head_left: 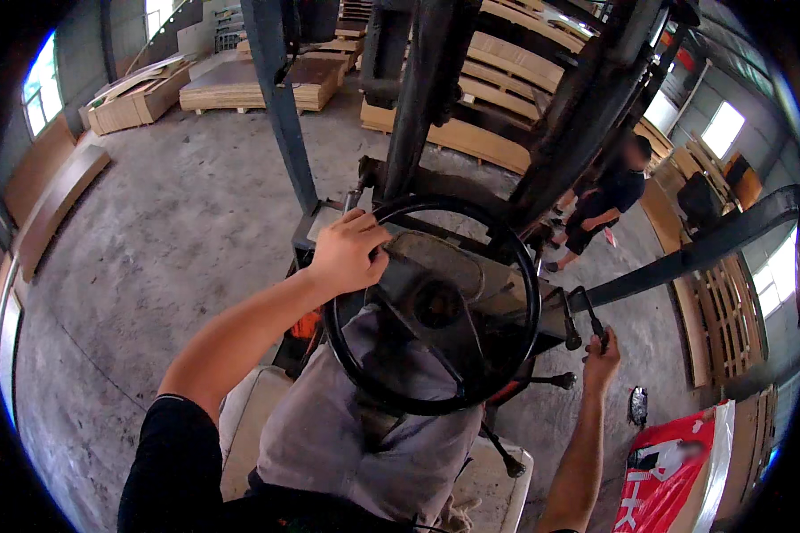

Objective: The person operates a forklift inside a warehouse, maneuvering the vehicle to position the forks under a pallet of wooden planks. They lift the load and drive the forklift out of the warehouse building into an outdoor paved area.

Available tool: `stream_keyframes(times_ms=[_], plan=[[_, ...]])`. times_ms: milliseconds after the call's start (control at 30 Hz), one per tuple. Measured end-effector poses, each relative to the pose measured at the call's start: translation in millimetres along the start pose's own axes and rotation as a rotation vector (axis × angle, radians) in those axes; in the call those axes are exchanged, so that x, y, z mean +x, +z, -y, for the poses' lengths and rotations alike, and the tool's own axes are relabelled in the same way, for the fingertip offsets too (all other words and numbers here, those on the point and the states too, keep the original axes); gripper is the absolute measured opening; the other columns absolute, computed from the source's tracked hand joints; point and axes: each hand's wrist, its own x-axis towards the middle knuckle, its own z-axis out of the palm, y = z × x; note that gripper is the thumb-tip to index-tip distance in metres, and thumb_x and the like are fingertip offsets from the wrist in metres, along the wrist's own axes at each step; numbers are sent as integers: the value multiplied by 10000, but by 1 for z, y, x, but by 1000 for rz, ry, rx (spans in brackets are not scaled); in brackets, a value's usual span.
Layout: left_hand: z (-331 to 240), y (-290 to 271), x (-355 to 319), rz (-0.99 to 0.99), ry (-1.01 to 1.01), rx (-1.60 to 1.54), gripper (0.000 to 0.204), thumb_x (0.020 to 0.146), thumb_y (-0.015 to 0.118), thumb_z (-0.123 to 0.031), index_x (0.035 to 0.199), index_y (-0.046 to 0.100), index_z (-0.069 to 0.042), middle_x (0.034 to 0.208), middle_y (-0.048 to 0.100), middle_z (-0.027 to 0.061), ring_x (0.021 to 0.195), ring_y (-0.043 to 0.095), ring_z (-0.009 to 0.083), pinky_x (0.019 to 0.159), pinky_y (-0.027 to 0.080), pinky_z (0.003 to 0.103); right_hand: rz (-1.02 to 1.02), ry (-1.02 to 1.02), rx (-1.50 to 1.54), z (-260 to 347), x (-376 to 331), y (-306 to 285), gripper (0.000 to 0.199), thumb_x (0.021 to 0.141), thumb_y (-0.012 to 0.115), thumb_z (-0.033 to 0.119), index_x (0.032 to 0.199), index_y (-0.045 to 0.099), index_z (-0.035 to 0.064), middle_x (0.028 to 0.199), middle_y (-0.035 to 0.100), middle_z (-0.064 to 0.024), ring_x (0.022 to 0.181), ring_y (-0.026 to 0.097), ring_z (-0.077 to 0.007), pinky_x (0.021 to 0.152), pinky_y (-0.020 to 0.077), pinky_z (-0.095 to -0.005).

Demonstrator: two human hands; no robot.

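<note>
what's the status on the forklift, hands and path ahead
Left hand closed on the steering wheel rim, upper left. Right hand shut on a control lever. A person stands ahead right, beside the mast.

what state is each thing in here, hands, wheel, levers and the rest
left hand: closed on the steering wheel's upper left rim
right hand: gripping a control lever
steering wheel: held by one hand
control lever: upright, held
other lever: upright, not held
board stacks: flat on the floor
other person: bent over beside the mast
</note>
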Motion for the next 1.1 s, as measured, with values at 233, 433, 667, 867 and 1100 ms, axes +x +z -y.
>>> stream_keyframes(times_ms=[233,433,667,867,1100], plan=[[-97,-101,-153,22,-29,-10,160,622,638,-48,778,670,-52,763,592,97,724,588,299,596,518,409,86,-40,-204,6,-153,-63,415,992,592,180,1385,532,60,958,646,-105,789,610,-182,696,502,-338],[-154,-159,-225,2,-68,41,166,596,640,-4,746,672,-66,750,606,73,705,604,292,606,518,382,-90,-436,-179,-21,-252,-86,414,966,614,195,1362,554,90,1310,532,-149,1217,515,-333,958,453,-466],[-186,-185,-262,5,-96,82,135,611,621,18,741,641,-15,749,606,103,704,593,320,649,507,391,-155,-504,-141,-27,-332,-105,407,908,623,164,1307,595,84,1378,509,-150,1337,409,-393,1079,361,-511],[-225,-201,-299,25,-136,139,111,638,605,8,743,636,-11,738,591,115,729,581,327,658,493,387,-83,-552,-23,-37,-368,-111,428,883,630,117,1309,591,95,1362,535,-143,1285,484,-374,1012,451,-457],[-253,-219,-327,9,-136,155,95,661,610,5,751,639,-8,748,595,124,731,580,333,660,491,397,59,-378,-157,-24,-353,-102,363,832,659,131,1191,649,81,1153,636,-152,1059,620,-348,863,527,-434]])
